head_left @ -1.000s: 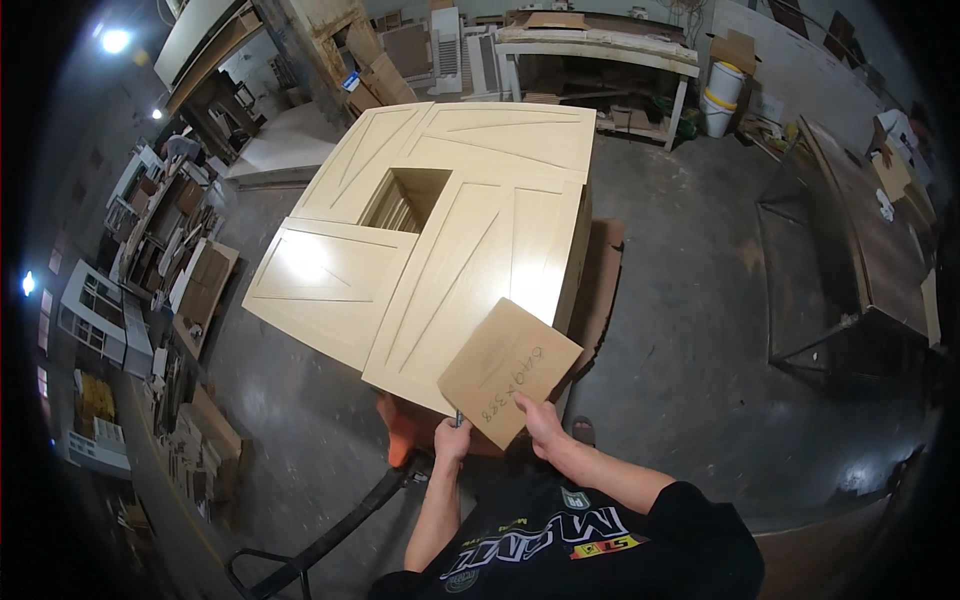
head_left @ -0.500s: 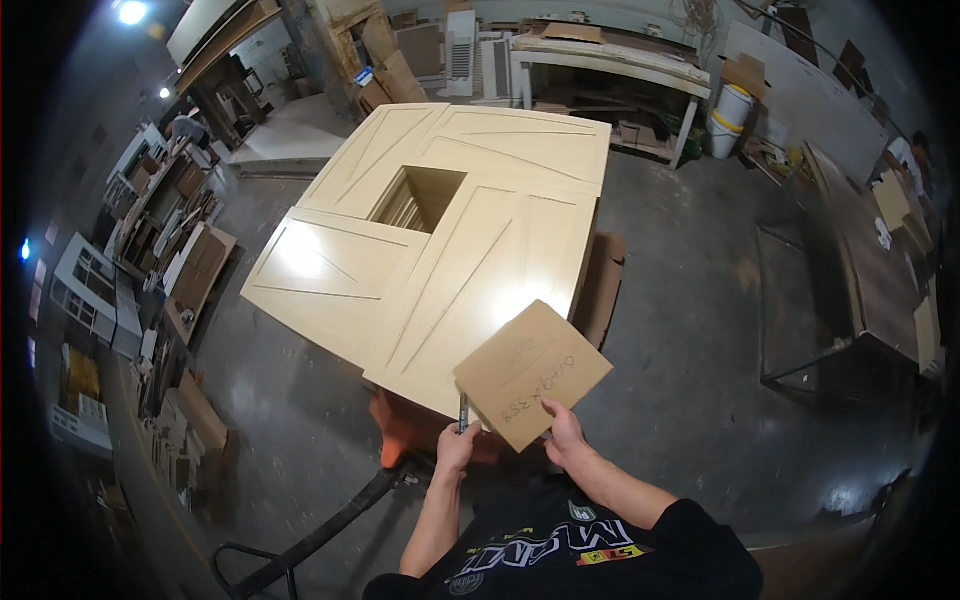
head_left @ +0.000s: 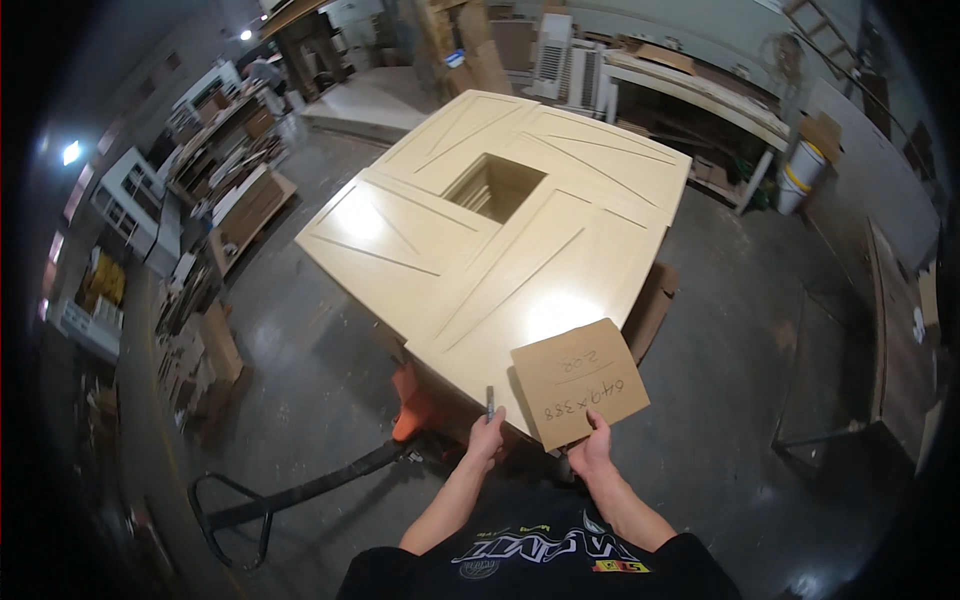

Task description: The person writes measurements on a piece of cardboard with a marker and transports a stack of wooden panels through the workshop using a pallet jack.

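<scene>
My right hand (head_left: pixel 590 452) grips a square piece of brown cardboard (head_left: pixel 578 368) by its near edge, thumb on top. Handwriting in dark ink marks its face. A slim dark marker (head_left: pixel 491 400) stands up out of my closed left hand (head_left: pixel 487 438), just left of the cardboard. Both hands are at the near corner of a stack of cream-coloured panels (head_left: pixel 400 275) with thin raised or grooved lines on them. The top panels surround a rectangular opening (head_left: pixel 495 187). The cardboard covers part of the nearest panel.
An orange pallet jack (head_left: pixel 405 402) with a black handle (head_left: pixel 330 485) sits at the stack's near left. Behind stands a white workbench (head_left: pixel 700 95), beside a white bucket (head_left: pixel 800 175). At right is a metal-framed table (head_left: pixel 905 350). Wood offcuts (head_left: pixel 205 355) lean at left.
My view has swung left, so the stack appears further right. The cardboard has turned and sits straighter, its writing more exposed. Both hands keep their grip.
</scene>
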`<state>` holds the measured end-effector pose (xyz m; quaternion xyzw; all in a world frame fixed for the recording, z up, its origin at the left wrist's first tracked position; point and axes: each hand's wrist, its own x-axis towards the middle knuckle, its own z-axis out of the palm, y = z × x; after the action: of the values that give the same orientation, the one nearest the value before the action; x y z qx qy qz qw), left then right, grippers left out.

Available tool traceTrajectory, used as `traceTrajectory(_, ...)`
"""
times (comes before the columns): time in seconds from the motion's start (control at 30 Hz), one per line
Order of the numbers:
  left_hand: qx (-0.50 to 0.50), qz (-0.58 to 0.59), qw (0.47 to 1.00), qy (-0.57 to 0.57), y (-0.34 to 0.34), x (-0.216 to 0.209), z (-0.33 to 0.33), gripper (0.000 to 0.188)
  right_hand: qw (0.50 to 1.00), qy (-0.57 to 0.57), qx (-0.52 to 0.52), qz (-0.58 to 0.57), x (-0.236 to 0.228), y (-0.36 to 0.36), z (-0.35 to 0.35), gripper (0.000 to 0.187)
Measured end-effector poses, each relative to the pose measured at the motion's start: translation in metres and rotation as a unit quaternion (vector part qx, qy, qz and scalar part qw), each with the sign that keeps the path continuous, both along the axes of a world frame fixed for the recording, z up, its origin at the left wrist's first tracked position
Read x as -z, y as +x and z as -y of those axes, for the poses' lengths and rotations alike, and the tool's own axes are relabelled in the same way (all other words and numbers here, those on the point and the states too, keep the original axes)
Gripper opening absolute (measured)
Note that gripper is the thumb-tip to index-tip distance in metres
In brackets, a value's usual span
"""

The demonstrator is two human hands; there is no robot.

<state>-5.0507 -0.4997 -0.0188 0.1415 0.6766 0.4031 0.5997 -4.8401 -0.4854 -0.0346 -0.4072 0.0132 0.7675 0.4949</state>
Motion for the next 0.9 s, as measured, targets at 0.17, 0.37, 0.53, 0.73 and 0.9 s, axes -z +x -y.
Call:
traceTrajectory(0.17, 0.058, 0.008, 0.998, 0.003, 0.001, 0.001, -0.009, 0.039, 0.999, 0.017, 0.006, -0.035, -0.015, 0.008, 0.004, 0.047)
traceTrajectory(0.37, 0.028, -0.019, 0.999, 0.032, -0.005, -0.005, -0.014, 0.032, 0.996, 0.057, 0.075, 0.000, -0.020, 0.073, 0.016, 0.046)
traceTrajectory(0.53, 0.060, -0.002, 0.998, 0.011, -0.005, -0.009, -0.021, 0.034, 0.989, 0.063, 0.090, 0.096, 0.024, 0.116, 0.085, 0.043)
traceTrajectory(0.73, 0.077, 0.022, 0.997, -0.017, -0.003, -0.012, -0.022, 0.034, 0.992, 0.018, 0.120, 0.017, 0.065, 0.115, 0.136, 0.044)
traceTrajectory(0.9, 0.092, 0.006, 0.995, -0.022, 0.004, -0.024, -0.025, 0.032, 0.983, -0.002, 0.180, 0.038, 0.089, 0.112, 0.135, 0.045)
